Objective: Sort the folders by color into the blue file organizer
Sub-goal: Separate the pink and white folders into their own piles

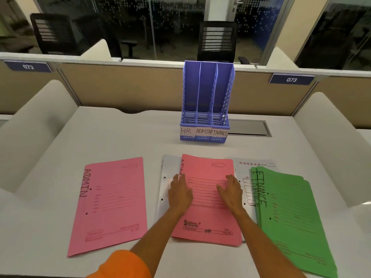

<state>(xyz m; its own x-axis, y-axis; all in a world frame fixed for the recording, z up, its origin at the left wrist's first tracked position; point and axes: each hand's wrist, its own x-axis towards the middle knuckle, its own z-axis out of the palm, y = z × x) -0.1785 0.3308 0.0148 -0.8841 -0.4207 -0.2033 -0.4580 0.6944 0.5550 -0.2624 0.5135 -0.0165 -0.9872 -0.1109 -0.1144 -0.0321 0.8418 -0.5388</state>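
Observation:
A blue file organizer (204, 135) stands upright at the back middle of the desk, its three slots empty and labelled HR, ADMIN, FINANCE. A pink folder marked ADMIN (112, 205) lies flat at the left. In the middle, another pink folder (208, 223) lies on top of white folders (166, 173). Green folders marked FINANCE (289, 217) are stacked at the right, overlapping a white folder (253, 167). My left hand (179, 194) rests flat on the middle pink folder's left edge. My right hand (230, 190) lies flat on its right side, fingers spread.
The white desk (120, 133) has a grey cable hatch (249, 128) just right of the organizer. Beige partitions (120, 85) close the back, white side dividers (36, 125) flank the desk. Black office chairs (217, 40) stand beyond the partition.

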